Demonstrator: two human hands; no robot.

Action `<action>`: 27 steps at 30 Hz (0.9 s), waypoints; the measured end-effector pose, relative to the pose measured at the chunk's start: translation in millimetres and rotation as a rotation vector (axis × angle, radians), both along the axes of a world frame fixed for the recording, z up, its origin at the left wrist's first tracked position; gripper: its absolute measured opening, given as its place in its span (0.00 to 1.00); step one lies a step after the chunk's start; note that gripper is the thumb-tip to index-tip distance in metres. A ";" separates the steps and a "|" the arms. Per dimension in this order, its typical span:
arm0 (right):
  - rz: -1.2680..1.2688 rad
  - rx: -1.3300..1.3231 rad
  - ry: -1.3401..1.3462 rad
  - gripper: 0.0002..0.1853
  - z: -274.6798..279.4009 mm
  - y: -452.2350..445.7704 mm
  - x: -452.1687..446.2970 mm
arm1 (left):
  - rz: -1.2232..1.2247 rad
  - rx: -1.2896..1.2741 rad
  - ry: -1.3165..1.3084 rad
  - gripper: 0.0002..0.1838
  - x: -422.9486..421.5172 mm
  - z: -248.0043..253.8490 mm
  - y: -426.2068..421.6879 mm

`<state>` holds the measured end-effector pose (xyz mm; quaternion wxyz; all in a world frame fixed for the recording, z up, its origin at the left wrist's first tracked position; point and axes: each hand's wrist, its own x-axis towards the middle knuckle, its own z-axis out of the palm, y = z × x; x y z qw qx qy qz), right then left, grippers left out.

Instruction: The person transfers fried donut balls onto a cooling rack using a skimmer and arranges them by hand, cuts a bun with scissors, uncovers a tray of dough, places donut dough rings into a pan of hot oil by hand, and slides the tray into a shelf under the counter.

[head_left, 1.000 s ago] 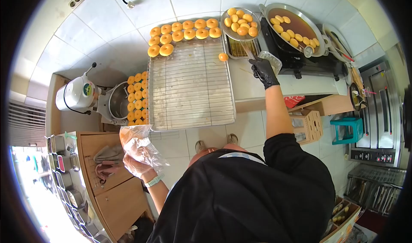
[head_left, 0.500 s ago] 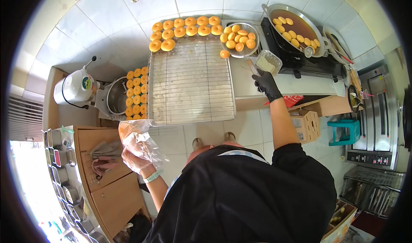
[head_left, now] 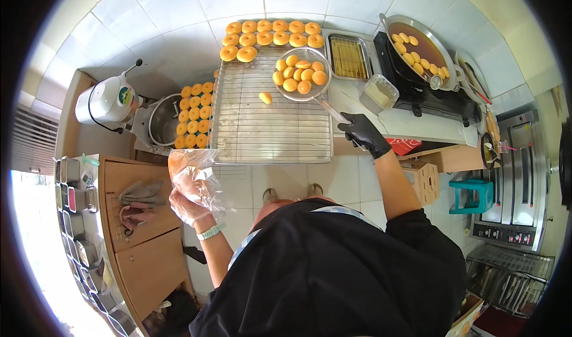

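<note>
My right hand (head_left: 366, 136), in a black glove, is closed round the handle of a round strainer (head_left: 302, 74). Several small golden dough balls (head_left: 290, 84) lie in the strainer, which is over the wire rack tray (head_left: 274, 133). One loose ball (head_left: 265, 98) is on the rack, left of the strainer. Ring doughnuts (head_left: 280, 37) stand in rows along the back of the rack. My left hand (head_left: 189, 203), in a clear plastic glove, is near the rack's front left corner; the crinkled plastic hides whether it holds anything.
A wide pan of oil (head_left: 420, 48) with floating dough pieces stands on a black stove (head_left: 411, 99) at the right. Beside it are a metal drip tray (head_left: 350, 57) and a clear plastic tub (head_left: 379, 94). More doughnuts (head_left: 193, 114) and a mixer (head_left: 104, 103) are at the left.
The strainer with the balls has moved left, from above the drip tray to over the rack. The loose ball now lies further left on the rack.
</note>
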<state>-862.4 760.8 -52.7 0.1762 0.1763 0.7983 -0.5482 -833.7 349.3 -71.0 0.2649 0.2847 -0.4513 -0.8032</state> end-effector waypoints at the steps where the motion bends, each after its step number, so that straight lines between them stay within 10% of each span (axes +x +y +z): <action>1: 0.040 0.010 -0.018 0.24 10.8 -2.1 -3.3 | -0.001 0.028 0.009 0.15 -0.3 0.0 -1.7; 11: 0.068 0.416 0.343 0.24 -9.4 -2.6 -42.8 | -0.050 0.209 0.080 0.14 -4.5 -1.6 -2.8; 14: 0.077 0.872 0.542 0.25 -38.1 21.5 -64.4 | 0.080 -0.646 -0.199 0.12 -8.2 -41.7 -19.1; 17: -0.057 1.043 0.585 0.25 -1.7 38.9 -66.4 | 0.009 -0.527 -0.189 0.11 -11.9 -42.6 -18.8; 20: -0.107 1.242 0.749 0.27 41.2 97.9 -56.1 | 0.122 -0.957 -0.285 0.11 -3.9 -29.0 -5.1; 23: -0.359 1.382 0.538 0.22 102.3 146.6 -26.5 | 0.098 -0.549 -0.166 0.13 -9.1 -54.5 -25.9; 26: -0.406 1.548 0.419 0.16 118.5 235.6 -5.4 | 0.189 -1.263 -0.334 0.14 -2.2 -59.9 -20.9; 27: -0.378 1.605 0.400 0.14 118.3 265.3 1.8 | 0.104 -0.604 -0.360 0.15 -5.2 -37.8 -7.4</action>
